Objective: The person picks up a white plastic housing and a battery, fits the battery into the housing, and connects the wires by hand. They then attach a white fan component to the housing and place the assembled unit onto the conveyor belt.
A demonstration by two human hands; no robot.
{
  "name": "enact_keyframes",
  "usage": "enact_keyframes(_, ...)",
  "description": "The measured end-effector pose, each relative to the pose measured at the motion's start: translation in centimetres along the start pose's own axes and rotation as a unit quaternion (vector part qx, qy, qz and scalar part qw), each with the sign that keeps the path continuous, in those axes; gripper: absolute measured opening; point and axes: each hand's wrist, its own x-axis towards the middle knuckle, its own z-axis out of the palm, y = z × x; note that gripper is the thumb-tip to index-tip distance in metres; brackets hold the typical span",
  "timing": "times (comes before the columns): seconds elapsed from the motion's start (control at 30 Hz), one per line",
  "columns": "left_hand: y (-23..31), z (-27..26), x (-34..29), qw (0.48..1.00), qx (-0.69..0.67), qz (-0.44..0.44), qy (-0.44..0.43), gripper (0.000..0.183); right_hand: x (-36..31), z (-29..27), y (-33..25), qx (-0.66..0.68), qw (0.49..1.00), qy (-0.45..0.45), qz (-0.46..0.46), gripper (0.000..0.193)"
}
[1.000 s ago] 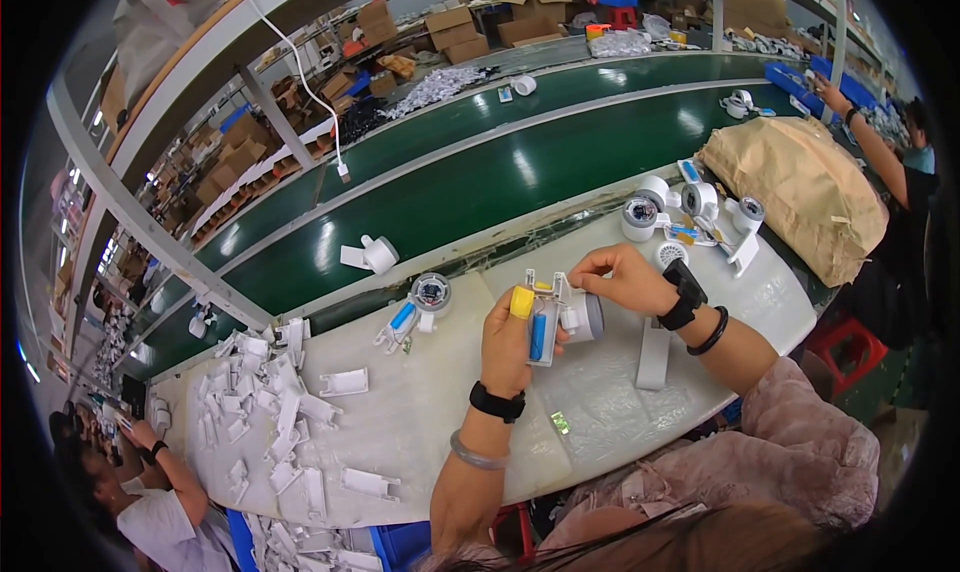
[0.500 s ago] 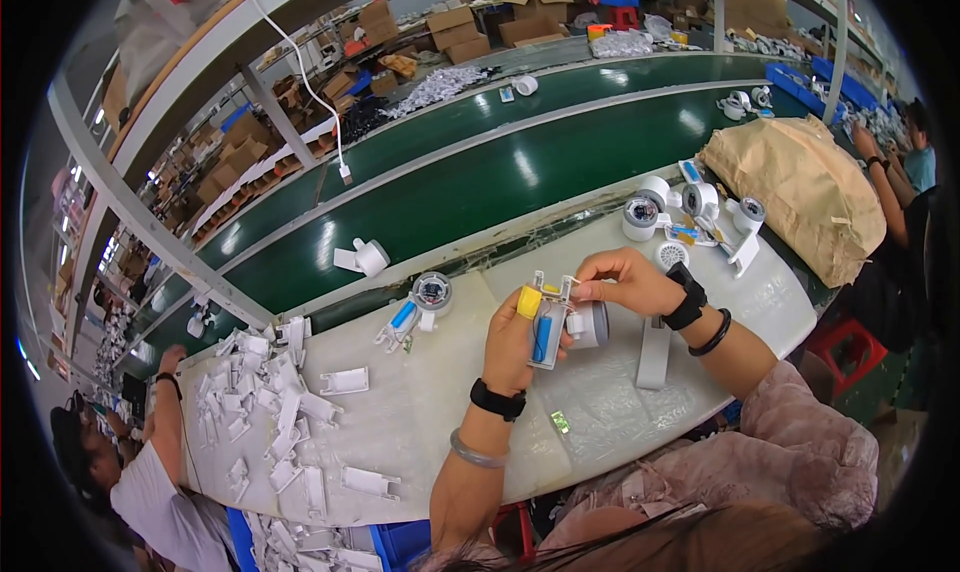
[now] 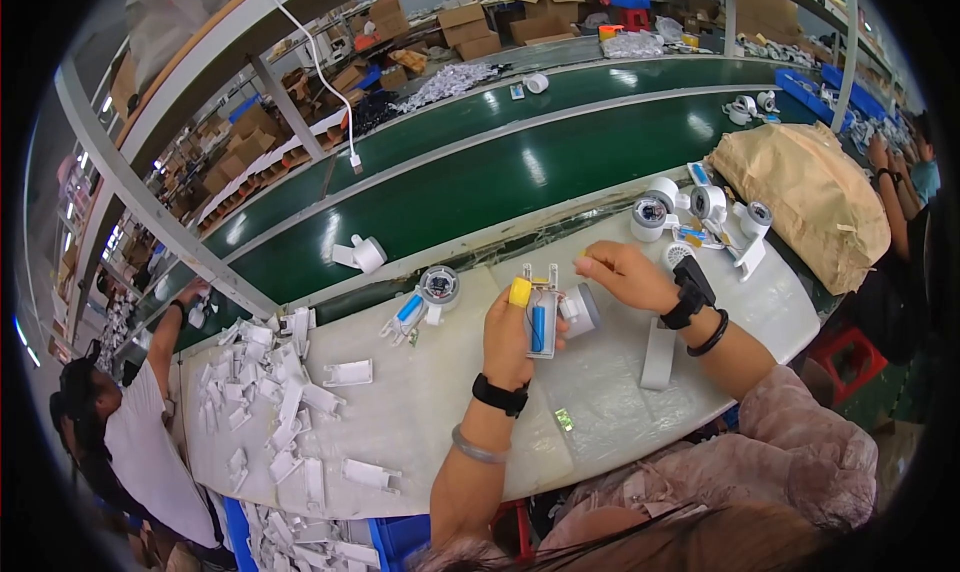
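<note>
My left hand point(image 3: 508, 344) grips a white plastic housing point(image 3: 541, 348) with a blue cylindrical battery point(image 3: 538, 328) lying inside it. A round white-and-grey head point(image 3: 582, 310) sits beside the housing, close to the left fingertips. Yellow material point(image 3: 520, 292) covers or lies on my left thumb tip; I cannot tell which. My right hand point(image 3: 638, 278) is up to the right of the housing, apart from it, thumb and fingers pinched together. Something small and yellowish may be between them, too small to name. Left of my hands rests another unit with a round head point(image 3: 438, 286) and a battery.
White plastic shells point(image 3: 285, 392) are heaped at the table's left. More round-headed units point(image 3: 708, 202) stand at the right, by a brown paper bag point(image 3: 800, 192). A green conveyor belt point(image 3: 450, 192) runs behind the table. A co-worker point(image 3: 150, 432) reaches in at far left.
My right hand has drawn off the housing's upper end, a little up and right, staying pinched. The left hand still holds the housing. The co-worker at left has reached farther toward the belt.
</note>
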Motion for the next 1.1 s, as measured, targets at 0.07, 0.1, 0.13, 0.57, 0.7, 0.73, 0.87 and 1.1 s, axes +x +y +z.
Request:
enact_keyframes(0.07, 0.0, -0.6, 0.3, 1.0, -0.008, 0.016, 0.019, 0.037, 0.1, 0.3, -0.5, 0.194, 0.974, -0.101, 0.053, 0.05)
enact_keyframes(0.1, -0.1, -1.1, 0.6, 0.999, -0.013, 0.013, 0.033, 0.037, -0.3, 0.6, -1.1, 0.173, 0.976, -0.134, 0.021, 0.052)
enact_keyframes(0.13, 0.0, -1.5, 0.8, 0.999, -0.019, 0.01, 0.048, 0.038, -0.4, 0.8, -1.8, 0.152, 0.974, -0.166, -0.013, 0.054)
enact_keyframes(0.57, 3.4, -7.2, 1.3, 0.768, 0.433, 0.348, 0.319, 0.042, 11.2, 3.9, 0.6, 0.423, 0.878, -0.019, 0.222, 0.06)
enact_keyframes(0.7, 3.5, -14.2, 1.6, 0.764, 0.346, 0.367, 0.403, 0.035, 11.2, 7.3, -5.4, -0.101, 0.967, 0.151, -0.18, 0.049)
enact_keyframes(0.73, 3.7, -15.1, 2.1, 0.789, 0.318, 0.329, 0.41, 0.033, 11.5, 8.3, -5.8, -0.12, 0.953, 0.106, -0.257, 0.045)
enact_keyframes(0.87, 5.3, -14.3, 1.3, 0.883, 0.06, 0.204, 0.418, 0.03, 10.8, 13.1, -9.8, -0.159, 0.902, 0.024, -0.4, 0.034)
enact_keyframes(1.1, 4.3, -15.0, 2.5, 0.823, 0.221, 0.282, 0.44, 0.027, 10.1, 14.2, -7.8, -0.298, 0.867, -0.008, -0.399, 0.011)
